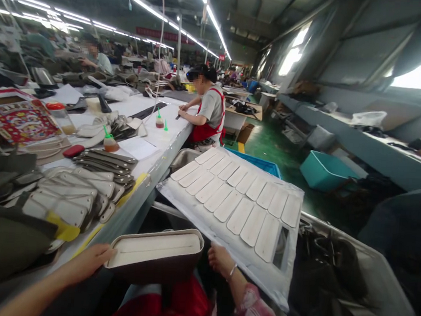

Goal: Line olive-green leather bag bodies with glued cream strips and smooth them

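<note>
A dark, box-like piece with a cream top face (156, 247) is above my lap, tilted. My left hand (93, 258) grips its left end, thumb on the rim. My right hand (220, 259), with a bracelet at the wrist, is closed beside the near edge of a white-covered board (181, 195), to the right of the piece; what its fingers hold, if anything, is too small to make out. Rows of pale rounded strips (240, 214) lie on that board.
Stacked pale pieces (63, 199) and dark strips (103, 163) cover the table (176, 147) at left, with a glue bottle (110, 142). A person in a red apron (205, 106) works ahead. Right are a teal bin (323, 172) and a container of dark pieces (381, 271).
</note>
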### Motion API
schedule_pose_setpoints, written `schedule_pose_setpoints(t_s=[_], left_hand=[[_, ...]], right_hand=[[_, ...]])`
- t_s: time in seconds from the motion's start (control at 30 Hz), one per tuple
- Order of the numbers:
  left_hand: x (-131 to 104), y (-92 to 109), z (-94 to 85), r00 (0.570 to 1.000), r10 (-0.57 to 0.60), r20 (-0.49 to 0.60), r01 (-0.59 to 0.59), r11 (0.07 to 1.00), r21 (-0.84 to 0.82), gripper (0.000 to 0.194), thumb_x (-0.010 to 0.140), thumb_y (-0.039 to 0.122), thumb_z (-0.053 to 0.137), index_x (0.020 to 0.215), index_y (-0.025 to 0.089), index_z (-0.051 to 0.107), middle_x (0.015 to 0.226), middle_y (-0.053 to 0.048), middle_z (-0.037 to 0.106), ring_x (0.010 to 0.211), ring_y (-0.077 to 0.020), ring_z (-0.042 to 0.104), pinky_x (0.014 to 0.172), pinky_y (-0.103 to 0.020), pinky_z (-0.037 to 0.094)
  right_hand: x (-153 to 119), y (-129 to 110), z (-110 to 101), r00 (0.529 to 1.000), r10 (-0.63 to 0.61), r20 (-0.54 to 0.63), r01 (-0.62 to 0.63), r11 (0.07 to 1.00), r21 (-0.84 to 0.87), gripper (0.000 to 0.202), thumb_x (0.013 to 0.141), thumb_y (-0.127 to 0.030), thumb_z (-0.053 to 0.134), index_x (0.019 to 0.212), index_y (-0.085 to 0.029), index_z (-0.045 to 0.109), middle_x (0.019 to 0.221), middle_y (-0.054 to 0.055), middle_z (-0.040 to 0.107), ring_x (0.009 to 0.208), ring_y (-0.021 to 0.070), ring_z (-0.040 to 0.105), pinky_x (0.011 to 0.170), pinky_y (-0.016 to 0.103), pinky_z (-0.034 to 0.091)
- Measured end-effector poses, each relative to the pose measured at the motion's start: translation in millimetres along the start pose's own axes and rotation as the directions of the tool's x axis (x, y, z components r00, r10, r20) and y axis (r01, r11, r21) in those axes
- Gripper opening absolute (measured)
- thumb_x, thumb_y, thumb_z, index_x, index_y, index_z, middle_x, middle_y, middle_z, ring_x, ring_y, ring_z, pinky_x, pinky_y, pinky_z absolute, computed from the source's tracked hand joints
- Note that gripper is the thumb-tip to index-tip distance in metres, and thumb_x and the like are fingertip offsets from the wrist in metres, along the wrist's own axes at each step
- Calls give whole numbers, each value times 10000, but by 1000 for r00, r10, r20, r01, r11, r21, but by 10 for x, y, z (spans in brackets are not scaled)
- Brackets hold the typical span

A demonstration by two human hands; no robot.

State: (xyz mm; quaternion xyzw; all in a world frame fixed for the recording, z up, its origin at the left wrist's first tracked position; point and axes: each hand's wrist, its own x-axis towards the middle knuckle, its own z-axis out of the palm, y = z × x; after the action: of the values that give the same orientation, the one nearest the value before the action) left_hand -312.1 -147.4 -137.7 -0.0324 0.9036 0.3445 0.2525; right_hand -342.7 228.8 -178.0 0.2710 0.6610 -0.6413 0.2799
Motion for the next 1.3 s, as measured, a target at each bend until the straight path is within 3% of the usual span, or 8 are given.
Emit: schedule_pose_setpoints(t_s=[0.13,0.27,0.33,0.6,0.77,0.97,1.13,1.3], left_hand=[[28,-56,0,996,-55,70,59,997,-56,530,664,719,308,605,195,359,508,32,335,448,-127,379,422,-249,282],[39,-83,-8,999,-42,8,42,998,-37,487,696,662,314,584,192,364,515,20,363,466,-132,395,451,-255,294],[44,-79,-15,999,0,-37,0,1000,-6,463,712,623,324,562,188,372,533,9,389,499,-136,409,480,-255,303],[-17,-15,-46,997,-73,12,74,964,-257,507,750,647,360,600,172,452,470,24,411,445,-131,430,433,-235,321],[-105,-11,-84,987,-135,87,159,741,-653,657,762,726,215,635,150,503,607,-51,543,616,-178,544,549,-294,473],[-24,-35,-61,990,-137,-7,131,955,-268,392,721,539,486,650,153,480,610,-10,513,536,-172,545,432,-262,436],[10,-103,-50,997,-70,27,75,956,-282,319,753,451,430,622,162,452,556,9,498,511,-146,530,468,-239,413],[13,-133,-50,999,-24,48,38,945,-325,333,769,456,424,618,161,454,524,16,486,497,-135,508,473,-232,390]], right_hand=[[-161,-388,-111,988,-134,79,154,918,-364,343,833,-430,460,706,-130,568,569,33,603,406,101,521,395,184,377],[-382,-584,154,895,-326,303,389,240,-890,322,878,-209,358,723,-111,623,627,75,637,548,117,597,548,204,439],[-449,-608,268,872,-350,344,383,47,-923,325,876,-149,337,762,-92,636,690,114,646,652,149,623,621,235,452],[-407,-496,345,814,-355,460,378,-279,-883,255,836,-66,376,843,-59,630,822,173,623,744,258,621,600,334,449],[-331,-419,346,791,-446,419,297,-319,-900,269,892,-150,333,814,-115,589,719,116,617,648,227,631,505,292,390],[-381,-523,340,836,-446,319,287,-140,-948,282,901,-211,328,734,-140,544,635,84,610,599,178,619,488,263,330],[-363,-561,249,871,-355,340,399,109,-910,353,926,-217,254,686,-154,506,556,20,576,440,88,541,460,213,329],[-358,-547,241,779,-436,451,394,-220,-892,217,871,-147,366,747,-142,544,671,68,597,578,158,594,487,255,343]])
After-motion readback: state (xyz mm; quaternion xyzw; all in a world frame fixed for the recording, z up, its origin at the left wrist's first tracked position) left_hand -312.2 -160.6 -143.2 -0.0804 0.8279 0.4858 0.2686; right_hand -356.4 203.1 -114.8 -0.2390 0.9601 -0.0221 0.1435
